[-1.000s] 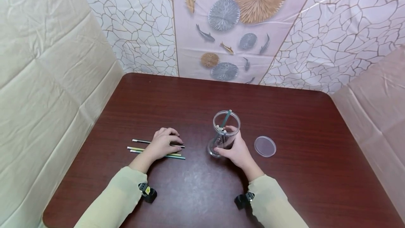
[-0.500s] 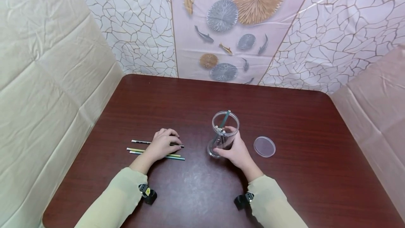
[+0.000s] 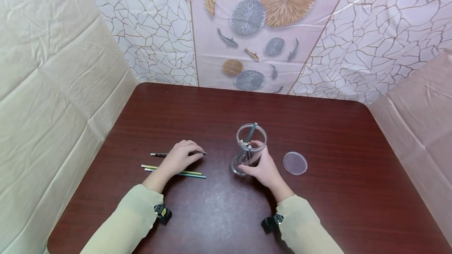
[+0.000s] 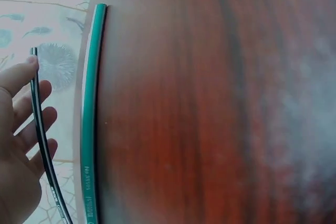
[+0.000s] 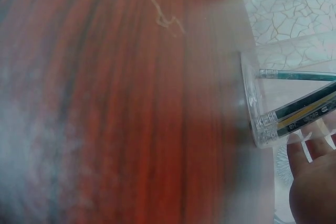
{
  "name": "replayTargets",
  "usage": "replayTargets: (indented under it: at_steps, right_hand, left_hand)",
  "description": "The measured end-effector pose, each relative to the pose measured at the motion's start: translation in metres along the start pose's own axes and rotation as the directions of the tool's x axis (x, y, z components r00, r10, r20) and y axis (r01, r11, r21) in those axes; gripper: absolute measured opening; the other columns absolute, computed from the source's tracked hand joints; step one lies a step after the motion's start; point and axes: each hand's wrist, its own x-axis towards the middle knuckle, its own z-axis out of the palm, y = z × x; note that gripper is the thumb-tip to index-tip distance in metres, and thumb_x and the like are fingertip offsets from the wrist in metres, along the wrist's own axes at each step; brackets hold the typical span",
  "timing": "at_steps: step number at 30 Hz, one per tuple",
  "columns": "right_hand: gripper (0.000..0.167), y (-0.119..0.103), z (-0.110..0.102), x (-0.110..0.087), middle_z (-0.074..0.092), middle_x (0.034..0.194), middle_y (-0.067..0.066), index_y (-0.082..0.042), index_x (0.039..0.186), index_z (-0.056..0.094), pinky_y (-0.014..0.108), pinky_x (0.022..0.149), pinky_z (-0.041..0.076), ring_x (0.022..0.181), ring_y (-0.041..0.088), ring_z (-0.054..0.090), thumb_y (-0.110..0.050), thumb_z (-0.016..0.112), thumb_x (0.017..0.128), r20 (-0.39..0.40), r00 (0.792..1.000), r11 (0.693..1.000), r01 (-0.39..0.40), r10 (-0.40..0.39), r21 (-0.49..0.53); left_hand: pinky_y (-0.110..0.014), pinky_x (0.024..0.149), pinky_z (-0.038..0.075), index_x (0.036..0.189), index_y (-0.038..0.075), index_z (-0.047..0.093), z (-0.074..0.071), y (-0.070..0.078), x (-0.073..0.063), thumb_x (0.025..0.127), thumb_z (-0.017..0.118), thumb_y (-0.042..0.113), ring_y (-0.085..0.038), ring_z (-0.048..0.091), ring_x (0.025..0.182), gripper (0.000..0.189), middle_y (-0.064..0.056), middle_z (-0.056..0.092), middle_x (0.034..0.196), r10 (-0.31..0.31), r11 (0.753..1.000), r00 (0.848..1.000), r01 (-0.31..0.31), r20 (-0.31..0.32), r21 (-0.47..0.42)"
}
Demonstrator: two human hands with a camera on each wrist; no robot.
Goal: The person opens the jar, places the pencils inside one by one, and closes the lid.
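Note:
My left hand (image 3: 179, 156) pinches a black pencil (image 4: 42, 132) between thumb and fingers, seen raised off the table in the left wrist view. Below it on the table lie a yellow pencil (image 3: 149, 166) and a green pencil (image 4: 91, 119), side by side. My right hand (image 3: 262, 169) is wrapped around a clear plastic cup (image 3: 237, 170) standing on the table. Inside the cup, a green pencil (image 3: 252, 131) leans toward the far rim, and several dark pencils (image 5: 310, 103) slant together; their metal-banded ends are at the cup's base in the right wrist view.
A clear round lid (image 3: 295, 163) lies flat to the right of the cup. The dark red wooden table (image 3: 219, 214) meets patterned cloth (image 3: 162, 26) at the back and pale padded panels (image 3: 63, 89) at the sides.
My left hand has taken the black pencil and moved it slightly up and away from the other two pencils. The right hand and the cup stay in place.

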Motion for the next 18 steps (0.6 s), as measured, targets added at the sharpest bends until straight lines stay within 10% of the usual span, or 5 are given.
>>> replayTargets:
  at_steps: [18]
  right_hand:
    - [0.079,-0.039,-0.003,-0.007,0.05,0.129,0.022,0.004,0.131,0.032,0.046,0.101,0.032,0.117,0.031,0.049,-0.004,0.081,0.069,0.014,1.0,1.0,-0.021,0.021,-0.023]
  left_hand:
    - [-0.034,0.081,0.048,0.103,0.017,0.071,-0.023,0.019,0.011,0.09,0.064,0.019,-0.011,0.059,0.091,0.015,0.006,0.066,0.097,-0.17,0.942,0.966,0.101,-0.196,-0.319]
